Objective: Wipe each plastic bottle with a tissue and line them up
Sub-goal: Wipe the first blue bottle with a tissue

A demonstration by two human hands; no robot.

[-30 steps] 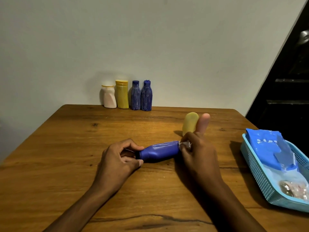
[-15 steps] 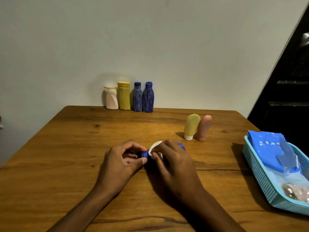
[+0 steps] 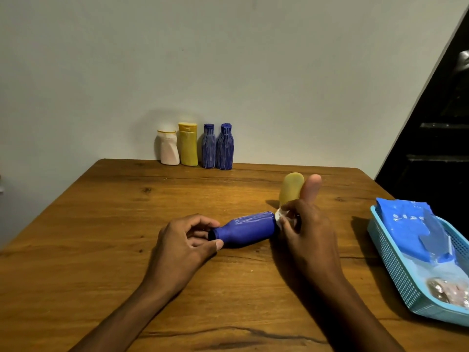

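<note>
Head view: wooden table (image 3: 101,250), brown with dark knots and a long crack near the front edge, pushed against a plain pale wall (image 3: 228,59). Dark stair steps (image 3: 436,138) at far right. Blue bottle (image 3: 247,229) on its side mid-table, neck to the left. Left hand (image 3: 187,243) closed around the capped neck. Right hand (image 3: 307,232) pinching a white tissue (image 3: 280,215) against the bottle's base. At the table's back edge by the wall, four upright bottles close together in a row: white bottle (image 3: 167,148), yellow bottle (image 3: 188,144), two ribbed blue bottles (image 3: 218,147). Behind the right hand, a yellow tube (image 3: 290,188) and a pink tube (image 3: 311,185), touching, lower ends hidden. At the right edge, a light blue basket (image 3: 390,260) with a blue packet (image 3: 416,224) inside.
</note>
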